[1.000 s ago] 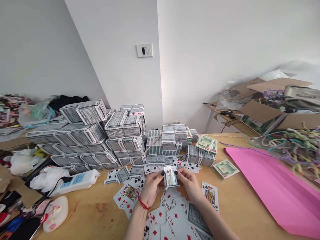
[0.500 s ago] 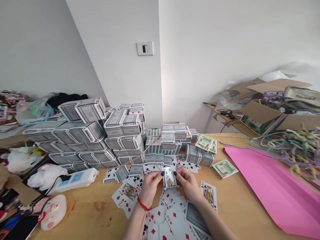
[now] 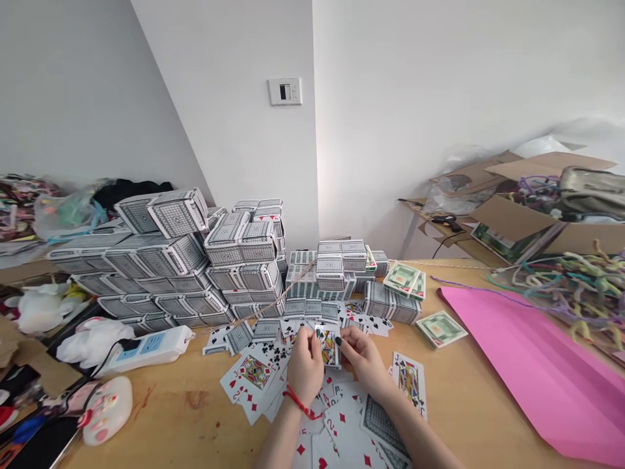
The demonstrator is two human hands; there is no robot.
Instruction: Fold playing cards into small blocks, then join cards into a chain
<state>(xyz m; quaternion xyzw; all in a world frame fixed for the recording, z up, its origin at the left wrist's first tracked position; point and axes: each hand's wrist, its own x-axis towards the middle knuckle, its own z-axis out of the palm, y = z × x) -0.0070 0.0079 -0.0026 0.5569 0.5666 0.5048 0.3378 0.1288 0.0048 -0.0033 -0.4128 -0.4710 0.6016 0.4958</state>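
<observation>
Holding is being done by both hands: a court card (image 3: 329, 345), face turned to the camera, is kept off the tabletop (image 3: 170, 410), abt midway btwn its L & R sides. The card's L edge is gripped by the L hand (image 3: 306, 366), fingers curled in tight; the R edge is pinched by the R hand (image 3: 362, 355), w/ a dark-nailed thumb. Fingers behind the card can't be seen. A red cord (image 3: 303, 405) is worn on the L wrist.

Loose cards (image 3: 349, 420) are strewn below the hands, toward the tabletop's front edge; a jack of diamonds (image 3: 256, 372) is seen L of the L hand, a jack of clubs (image 3: 409, 381) just R of the R forearm. Tall stacks of card blocks (image 3: 161, 257) are piled toward the rear L corner; a lower pile (image 3: 340, 260) is set nr the rear edge, centre. Green card boxes (image 3: 404, 279) are rested on a row of blocks R of that pile, w/ another green box (image 3: 442, 330) laid flat nearby. Pink paper (image 3: 532, 371) is spread along the R side, & a white power strip (image 3: 149, 352) is placed in front of the tall stacks.
</observation>
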